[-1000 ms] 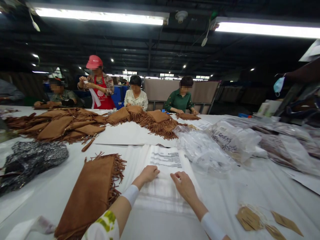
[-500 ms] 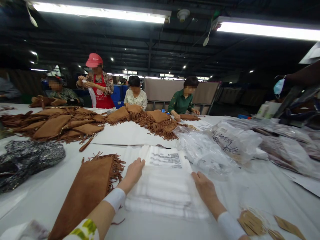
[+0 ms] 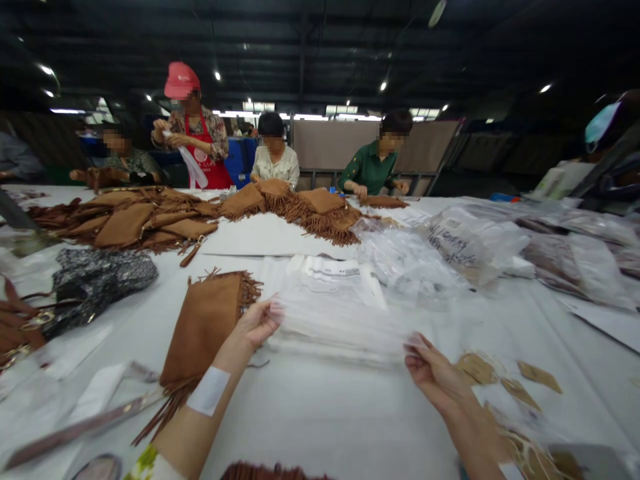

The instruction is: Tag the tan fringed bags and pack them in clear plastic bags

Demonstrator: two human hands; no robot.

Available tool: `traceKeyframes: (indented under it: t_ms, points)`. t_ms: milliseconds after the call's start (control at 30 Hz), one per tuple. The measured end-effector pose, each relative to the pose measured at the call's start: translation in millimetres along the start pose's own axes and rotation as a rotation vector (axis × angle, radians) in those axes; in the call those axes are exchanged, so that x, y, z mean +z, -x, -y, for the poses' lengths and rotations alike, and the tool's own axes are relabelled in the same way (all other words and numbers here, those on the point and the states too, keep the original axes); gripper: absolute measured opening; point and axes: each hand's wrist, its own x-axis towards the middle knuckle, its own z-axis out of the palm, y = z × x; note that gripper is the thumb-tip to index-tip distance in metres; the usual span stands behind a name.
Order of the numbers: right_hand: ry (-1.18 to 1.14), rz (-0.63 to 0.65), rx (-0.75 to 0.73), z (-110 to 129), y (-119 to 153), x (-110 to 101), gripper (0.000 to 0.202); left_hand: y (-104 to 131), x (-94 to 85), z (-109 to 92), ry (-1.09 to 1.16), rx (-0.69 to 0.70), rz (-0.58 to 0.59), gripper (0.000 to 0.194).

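Note:
Between my hands a thin translucent plastic bag (image 3: 345, 327) is stretched, blurred by motion. My left hand (image 3: 260, 321) pinches its left edge, and my right hand (image 3: 425, 363) pinches the opposite edge, lower and to the right. Just behind it lie more white plastic bags (image 3: 333, 273) with rows of dark print. Beside my left forearm a brown suede fringed bag (image 3: 203, 330) rests flat on the white table (image 3: 350, 427). The fringe of another brown piece (image 3: 275, 471) shows at the bottom edge.
Brown fringed bags (image 3: 125, 223) are heaped at the far left, near a dark sequined bundle (image 3: 103, 280). Clear plastic bags (image 3: 410, 260) lie to the right. Cardboard tags (image 3: 540, 375) with strings sit by my right arm. Several co-workers, one in a red apron (image 3: 203, 157), work across the table.
My hands have drawn the plastic bag toward me, lifting its near part off the printed bags. The view has tilted down, bringing the brown fringe at the bottom edge into sight.

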Motion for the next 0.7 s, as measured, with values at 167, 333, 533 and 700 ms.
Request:
traceKeyframes:
  t_ms: [167,333,533,700]
  points:
    - [0.098,0.093,0.111,-18,33,1,0.035,45,-33.6,12,-0.412,-0.123,0.117,0.027]
    - [0.371,0.212,0.033,-23,70,-3,0.045,81,-56.4,-6,-0.764,0.013,0.227,0.046]
    - [1.182,0.703,-0.401,-34,96,-39,0.014,103,-115.7,8,-1.971,0.615,0.904,0.018]
    - [1.282,0.737,-0.252,-49,132,-54,0.009,132,-152.6,38,-2.237,0.616,0.869,0.020]
